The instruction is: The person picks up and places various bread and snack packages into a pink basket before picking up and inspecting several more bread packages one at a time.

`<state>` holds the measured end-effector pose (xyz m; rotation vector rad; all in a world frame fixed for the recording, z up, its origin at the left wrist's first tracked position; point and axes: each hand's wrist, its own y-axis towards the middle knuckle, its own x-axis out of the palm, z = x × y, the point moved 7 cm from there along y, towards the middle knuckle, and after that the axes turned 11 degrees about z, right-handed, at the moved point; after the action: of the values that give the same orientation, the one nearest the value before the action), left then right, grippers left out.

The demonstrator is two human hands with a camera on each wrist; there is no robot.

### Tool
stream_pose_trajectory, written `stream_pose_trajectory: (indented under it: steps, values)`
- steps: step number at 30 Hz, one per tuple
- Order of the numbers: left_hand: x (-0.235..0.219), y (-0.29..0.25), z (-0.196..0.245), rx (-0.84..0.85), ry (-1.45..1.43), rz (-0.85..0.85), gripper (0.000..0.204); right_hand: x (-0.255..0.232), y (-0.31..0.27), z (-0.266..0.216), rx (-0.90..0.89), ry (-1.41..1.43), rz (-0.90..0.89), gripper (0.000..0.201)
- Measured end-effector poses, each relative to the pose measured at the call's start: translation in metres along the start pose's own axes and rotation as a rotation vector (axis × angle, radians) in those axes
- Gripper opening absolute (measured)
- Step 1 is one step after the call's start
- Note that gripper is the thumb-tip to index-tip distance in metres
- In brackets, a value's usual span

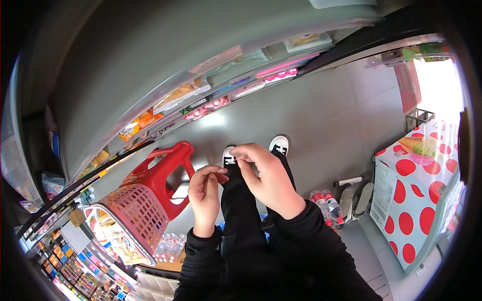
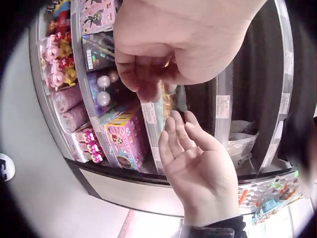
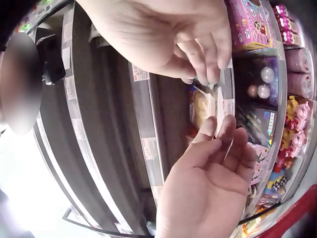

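Observation:
In the head view my left hand (image 1: 205,198) is raised with its fingers curled toward the thumb. My right hand (image 1: 268,178) stands beside it, and the fingertips of both point at each other. The right wrist view shows my left hand (image 3: 210,183) pinching what looks like a thin clear strip (image 3: 229,148), of which little more than a pale edge shows. Above it hangs my right hand (image 3: 166,37), fingers loosely bent down. From the left wrist view, my right hand (image 2: 203,166) has its palm turned up with nothing on it; my left hand (image 2: 183,39) covers part of the shelves.
A red-handled pink basket (image 1: 135,210) holding packages stands at left. Shelves with price labels (image 2: 223,106), boxed toys (image 2: 124,141) and pink bottles (image 2: 89,146) are in front. Bottles (image 1: 326,203) and a red-dotted white freezer (image 1: 406,200) stand at right. My shoes (image 1: 279,144) are on the grey floor.

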<state>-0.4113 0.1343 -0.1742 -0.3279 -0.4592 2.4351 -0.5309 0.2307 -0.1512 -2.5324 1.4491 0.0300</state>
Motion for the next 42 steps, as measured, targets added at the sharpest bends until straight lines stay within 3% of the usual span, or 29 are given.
stream_pose_trajectory:
  steps: [11,23,31,38,42]
  values:
    - [-0.027,-0.005,-0.032,-0.038,-0.036,0.105,0.014,0.037,-0.010,0.017,-0.022,-0.028,-0.131,0.016]
    - [-0.048,-0.034,-0.026,-0.060,0.008,0.199,0.014,0.057,-0.024,0.014,-0.010,-0.037,-0.227,0.014]
    - [-0.066,-0.046,-0.032,-0.050,-0.028,0.102,0.013,0.056,-0.063,0.029,0.095,-0.048,-0.073,0.016]
    - [-0.135,-0.082,-0.012,-0.044,0.000,0.056,0.016,0.107,-0.127,0.036,0.162,-0.057,-0.062,0.020]
    - [-0.183,-0.106,-0.002,-0.028,-0.001,0.053,0.016,0.154,-0.157,0.006,0.115,-0.044,-0.153,0.021]
